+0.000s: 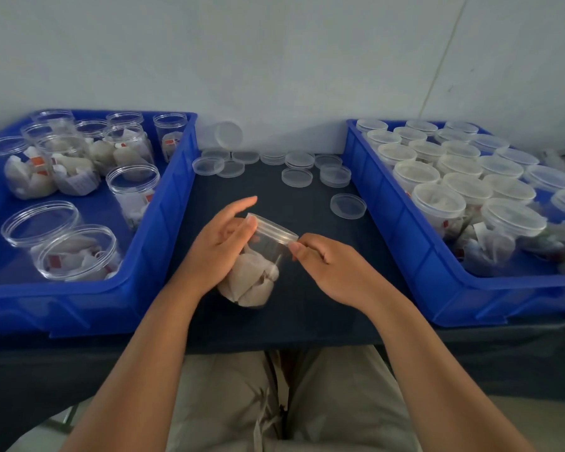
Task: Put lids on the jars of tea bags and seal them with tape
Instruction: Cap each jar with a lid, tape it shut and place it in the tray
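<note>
Left hand [222, 246] grips the tilted jar [255, 282] near the front edge of the table [310, 318]; right hand [330, 265] pinches the lid [274, 228]

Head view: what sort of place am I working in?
Likely a hand-packing bench: open tea-bag jars in the left blue bin, lidded jars in the right blue bin, loose lids on the dark table between.

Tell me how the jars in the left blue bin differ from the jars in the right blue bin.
The left-bin jars are open, with no lids; the right-bin jars are capped. The left-bin jars are few and loosely scattered, while the right-bin jars are many and packed close in rows. Both sets are clear plastic and hold tea bags.
</note>
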